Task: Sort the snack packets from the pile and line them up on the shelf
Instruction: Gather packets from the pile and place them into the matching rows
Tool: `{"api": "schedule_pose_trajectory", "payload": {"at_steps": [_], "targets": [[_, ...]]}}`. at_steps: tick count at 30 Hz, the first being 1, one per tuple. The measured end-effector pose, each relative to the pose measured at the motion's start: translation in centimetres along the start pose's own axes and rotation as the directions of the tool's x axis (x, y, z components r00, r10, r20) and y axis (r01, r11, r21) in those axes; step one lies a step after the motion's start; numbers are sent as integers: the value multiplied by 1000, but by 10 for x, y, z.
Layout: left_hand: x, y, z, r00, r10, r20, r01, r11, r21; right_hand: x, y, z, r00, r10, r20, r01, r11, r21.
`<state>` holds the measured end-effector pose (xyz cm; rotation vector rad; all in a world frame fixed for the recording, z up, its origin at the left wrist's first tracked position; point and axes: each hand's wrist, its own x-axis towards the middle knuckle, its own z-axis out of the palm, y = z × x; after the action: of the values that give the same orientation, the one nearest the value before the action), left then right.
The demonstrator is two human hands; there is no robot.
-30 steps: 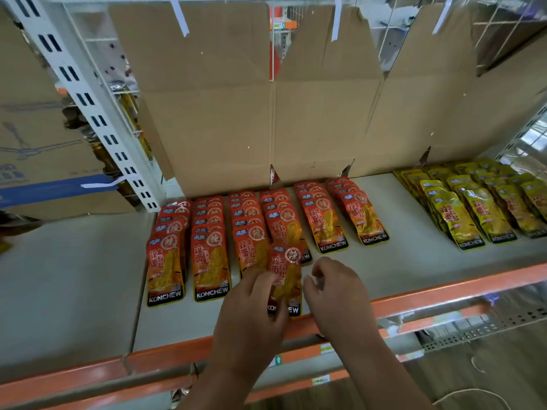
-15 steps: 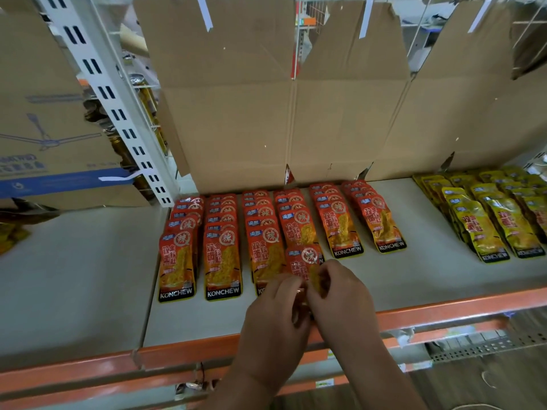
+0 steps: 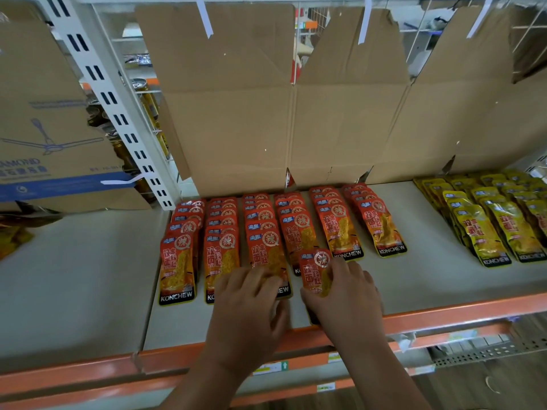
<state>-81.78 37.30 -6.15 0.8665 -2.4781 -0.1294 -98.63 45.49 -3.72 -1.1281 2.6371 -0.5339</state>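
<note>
Several rows of red snack packets (image 3: 225, 255) lie overlapped on the grey shelf (image 3: 429, 279). My right hand (image 3: 346, 297) grips one loose red packet (image 3: 315, 270) at the front of the fourth row, its lower end hidden under my fingers. My left hand (image 3: 248, 303) rests with fingers spread on the front packet of the third row (image 3: 266, 255), covering its lower half. Rows of yellow snack packets (image 3: 485, 229) lie on the right of the same shelf.
Flattened cardboard (image 3: 296, 113) lines the back of the shelf. An orange rail (image 3: 458, 312) runs along the front edge. A white slotted upright (image 3: 118, 113) stands at the left, with a cardboard fan box (image 3: 44, 143) and a few yellow packets (image 3: 11, 238) beyond it.
My hands were together on the loose red packet. They have now parted: the right hand keeps the packet at the fourth row, and the left hand has moved left onto the third row.
</note>
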Motion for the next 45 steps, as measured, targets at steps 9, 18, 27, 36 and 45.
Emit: {"api": "schedule_pose_trajectory", "payload": {"at_steps": [9,18,27,36,45], "targets": [[1,4,2,997,-34,65,30,998,63,6,-9,1,996,-28,-79,36,995,98],[4,7,1,972,-154,175,140,986,93,36,-28,6,995,-71,-76,75,995,62],[4,7,1,982,-101,161,89,993,83,40,-30,15,993,-68,-101,73,996,50],[4,8,1,978,-117,173,105,991,78,42,-33,14,993,-66,-101,70,997,37],[4,7,1,978,-119,173,111,992,55,41,-33,15,992,-67,-108,73,996,57]]}}
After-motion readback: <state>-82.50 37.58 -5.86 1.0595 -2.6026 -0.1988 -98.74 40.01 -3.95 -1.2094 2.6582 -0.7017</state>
